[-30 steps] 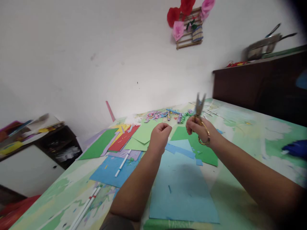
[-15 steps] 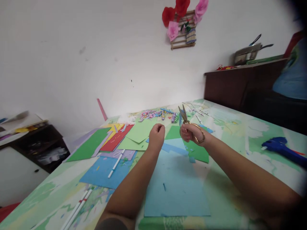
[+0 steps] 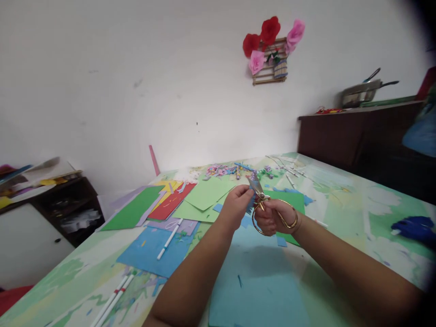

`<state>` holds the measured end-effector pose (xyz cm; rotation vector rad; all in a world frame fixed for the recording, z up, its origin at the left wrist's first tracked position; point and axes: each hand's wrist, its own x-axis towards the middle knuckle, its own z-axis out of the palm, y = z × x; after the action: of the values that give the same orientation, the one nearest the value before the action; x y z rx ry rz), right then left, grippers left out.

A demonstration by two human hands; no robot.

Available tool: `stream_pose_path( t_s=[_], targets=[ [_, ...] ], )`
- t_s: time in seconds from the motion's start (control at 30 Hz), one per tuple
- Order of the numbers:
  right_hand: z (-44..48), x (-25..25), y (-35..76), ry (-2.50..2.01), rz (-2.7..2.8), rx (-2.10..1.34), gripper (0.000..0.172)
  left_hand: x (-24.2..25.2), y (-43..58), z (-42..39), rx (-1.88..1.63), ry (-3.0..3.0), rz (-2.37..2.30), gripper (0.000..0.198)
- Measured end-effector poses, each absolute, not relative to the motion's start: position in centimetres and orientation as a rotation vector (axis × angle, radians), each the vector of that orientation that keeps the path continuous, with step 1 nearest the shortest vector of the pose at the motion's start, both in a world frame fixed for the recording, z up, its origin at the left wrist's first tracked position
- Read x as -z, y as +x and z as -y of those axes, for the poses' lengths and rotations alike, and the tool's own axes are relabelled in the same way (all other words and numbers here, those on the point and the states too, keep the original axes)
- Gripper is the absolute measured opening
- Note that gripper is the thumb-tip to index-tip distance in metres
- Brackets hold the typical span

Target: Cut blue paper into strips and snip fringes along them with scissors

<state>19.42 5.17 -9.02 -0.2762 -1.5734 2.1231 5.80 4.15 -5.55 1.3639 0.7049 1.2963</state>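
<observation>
My right hand (image 3: pixel 272 218) grips gold-handled scissors (image 3: pixel 258 190), its fingers through the loops and the blades pointing up and away. Close beside it, my left hand (image 3: pixel 236 204) pinches a small blue paper strip (image 3: pixel 251 200) whose lower edge looks fringed. The scissor blades lie against this strip; whether they are biting into it I cannot tell. Below both hands lies a light blue sheet (image 3: pixel 255 281) with a dark scrap (image 3: pixel 239 280) on it. A green sheet (image 3: pixel 295 202) is partly hidden behind my right hand.
Coloured sheets, including a red one (image 3: pixel 173 200) and a blue one (image 3: pixel 155 250), spread to the left with white markers (image 3: pixel 169 240). Paper scraps (image 3: pixel 220 170) lie at the back. A blue glue gun (image 3: pixel 413 227) rests at the right. Part of a person (image 3: pixel 422 136) shows at the right edge.
My right hand has brought the scissors down and left to meet my left hand, which has turned so the blue strip shows. The blades look closer together. The camera view has tilted slightly up.
</observation>
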Motion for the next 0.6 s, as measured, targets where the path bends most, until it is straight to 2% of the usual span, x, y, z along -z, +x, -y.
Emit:
stream_pose_path(
  t_s=[0.23, 0.4, 0.53, 0.6],
  targets=[
    [-4.6, 8.7, 19.8, -0.194, 1.601, -2.164, 0.04, 3.9, 5.3, -3.0, -1.201, 1.451, -0.72, 0.013],
    [-4.7, 7.9, 20.8, -0.26, 1.935, -1.945, 0.047, 2.6, 4.1, -2.4, -1.246, 1.454, -0.811, 0.014],
    [-5.5, 6.9, 22.5, -0.367, 2.061, -1.766, 0.037, 2.1, 3.5, -2.6, -1.336, 1.416, -0.898, 0.011],
    [-5.9, 6.4, 23.2, -0.501, 2.123, -1.562, 0.031, 2.1, 3.4, -2.8, -1.352, 1.406, -0.919, 0.008]
  ],
)
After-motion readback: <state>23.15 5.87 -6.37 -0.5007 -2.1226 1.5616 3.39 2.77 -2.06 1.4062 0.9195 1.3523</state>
